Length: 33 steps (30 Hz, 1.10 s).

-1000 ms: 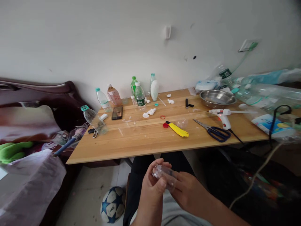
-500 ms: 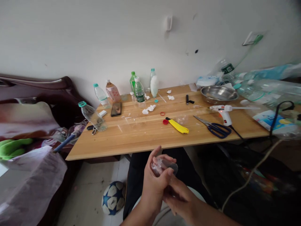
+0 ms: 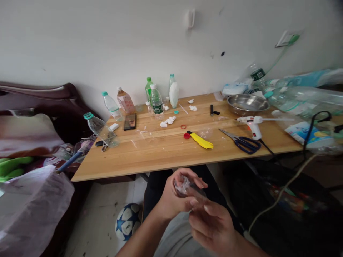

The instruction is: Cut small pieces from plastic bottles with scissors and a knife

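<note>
Over my lap, below the table's front edge, my left hand point(image 3: 177, 194) is wrapped round a clear crumpled plastic piece point(image 3: 183, 186). My right hand point(image 3: 211, 223) is close against it at the lower right, fingers curled near the same plastic; whether it grips the piece is hidden. On the wooden table point(image 3: 134, 157) lie a yellow utility knife point(image 3: 200, 140), a red cap point(image 3: 187, 136), a red ring point(image 3: 183, 126) and dark blue scissors point(image 3: 245, 143). A white glue gun point(image 3: 253, 126) rests behind the scissors.
A metal bowl point(image 3: 248, 103) sits at the back right beside piled plastic bottles point(image 3: 302, 98). Several bottles, one with a green label point(image 3: 157, 103), stand along the wall. Crumpled white tissue point(image 3: 168, 122) lies mid-table. A ball point(image 3: 128, 221) is on the floor.
My left fingers have folded further over the clear plastic. My right hand has moved slightly right and down, turning its fingers upward. The view has shifted a little.
</note>
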### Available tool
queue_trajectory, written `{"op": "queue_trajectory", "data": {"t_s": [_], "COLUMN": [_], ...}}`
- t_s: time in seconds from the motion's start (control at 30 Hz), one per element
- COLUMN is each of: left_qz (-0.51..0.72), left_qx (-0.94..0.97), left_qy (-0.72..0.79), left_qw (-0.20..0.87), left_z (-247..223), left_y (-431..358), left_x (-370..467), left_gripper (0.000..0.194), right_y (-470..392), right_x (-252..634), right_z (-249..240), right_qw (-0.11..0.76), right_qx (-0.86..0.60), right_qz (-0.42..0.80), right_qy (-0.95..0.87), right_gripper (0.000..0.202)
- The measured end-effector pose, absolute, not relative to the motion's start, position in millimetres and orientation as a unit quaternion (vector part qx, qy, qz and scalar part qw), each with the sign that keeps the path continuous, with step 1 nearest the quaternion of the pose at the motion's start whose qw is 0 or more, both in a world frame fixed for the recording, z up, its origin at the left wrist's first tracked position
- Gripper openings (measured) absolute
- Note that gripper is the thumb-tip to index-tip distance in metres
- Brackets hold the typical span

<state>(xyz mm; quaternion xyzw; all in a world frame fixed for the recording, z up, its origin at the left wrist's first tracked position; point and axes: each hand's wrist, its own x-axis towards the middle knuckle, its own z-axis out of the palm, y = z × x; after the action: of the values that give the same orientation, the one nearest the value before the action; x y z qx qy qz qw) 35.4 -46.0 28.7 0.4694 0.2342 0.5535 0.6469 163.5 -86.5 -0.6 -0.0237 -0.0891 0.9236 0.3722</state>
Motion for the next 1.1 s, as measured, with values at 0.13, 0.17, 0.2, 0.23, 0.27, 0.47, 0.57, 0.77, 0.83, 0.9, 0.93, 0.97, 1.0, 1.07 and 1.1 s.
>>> {"op": "queue_trajectory", "data": {"t_s": [0.13, 0.17, 0.2, 0.23, 0.27, 0.47, 0.57, 0.77, 0.83, 0.9, 0.93, 0.97, 1.0, 1.07, 1.1], "left_qz": [0.535, 0.542, 0.559, 0.586, 0.622, 0.666, 0.599, 0.597, 0.583, 0.572, 0.566, 0.558, 0.553, 0.551, 0.549], "left_qx": [0.503, 0.497, 0.479, 0.451, 0.418, 0.439, 0.493, 0.457, 0.460, 0.461, 0.459, 0.455, 0.451, 0.446, 0.449], "left_qy": [0.236, 0.244, 0.251, 0.258, 0.263, 0.355, 0.409, 0.370, 0.377, 0.412, 0.431, 0.446, 0.454, 0.455, 0.453], "left_qw": [0.636, 0.632, 0.628, 0.621, 0.608, 0.488, 0.480, 0.546, 0.553, 0.539, 0.532, 0.531, 0.534, 0.539, 0.540], "left_z": [28, 27, 27, 27, 27, 36, 39, 39, 37, 34, 32, 31, 29, 28, 28], "left_y": [-50, -51, -51, -50, -48, -41, -58, -97, -99, -95, -93, -90, -88, -84, -83], "left_x": [40, 42, 43, 42, 40, 13, 17, 50, 54, 54, 52, 50, 48, 43, 41], "left_gripper": [0.039, 0.038, 0.039, 0.040, 0.041, 0.038, 0.051, 0.036, 0.035, 0.032, 0.031, 0.030, 0.029, 0.027, 0.027], "right_y": [-89, -89, -89, -89, -89, -91, -85, -65, -61, -57, -55, -54, -53, -50, -50], "right_x": [165, 165, 165, 165, 165, 173, 179, 187, 187, 187, 186, 185, 184, 183, 183], "right_z": [-3, -5, -7, -10, -14, -40, -45, -27, -17, -9, -6, -4, -2, 0, 0], "right_qw": [0.356, 0.363, 0.376, 0.395, 0.411, 0.465, 0.533, 0.635, 0.588, 0.563, 0.557, 0.551, 0.545, 0.537, 0.534], "right_qx": [-0.039, -0.054, -0.075, -0.104, -0.137, -0.327, -0.381, -0.356, -0.338, -0.351, -0.362, -0.372, -0.381, -0.388, -0.388], "right_qz": [0.924, 0.919, 0.910, 0.900, 0.889, 0.780, 0.622, 0.216, 0.197, 0.185, 0.179, 0.174, 0.172, 0.175, 0.178], "right_qy": [-0.133, -0.147, -0.154, -0.153, -0.145, -0.261, -0.428, -0.651, -0.708, -0.725, -0.726, -0.726, -0.727, -0.729, -0.730], "right_gripper": [0.034, 0.034, 0.033, 0.029, 0.025, 0.016, 0.018, 0.061, 0.054, 0.040, 0.032, 0.026, 0.023, 0.022, 0.023]}}
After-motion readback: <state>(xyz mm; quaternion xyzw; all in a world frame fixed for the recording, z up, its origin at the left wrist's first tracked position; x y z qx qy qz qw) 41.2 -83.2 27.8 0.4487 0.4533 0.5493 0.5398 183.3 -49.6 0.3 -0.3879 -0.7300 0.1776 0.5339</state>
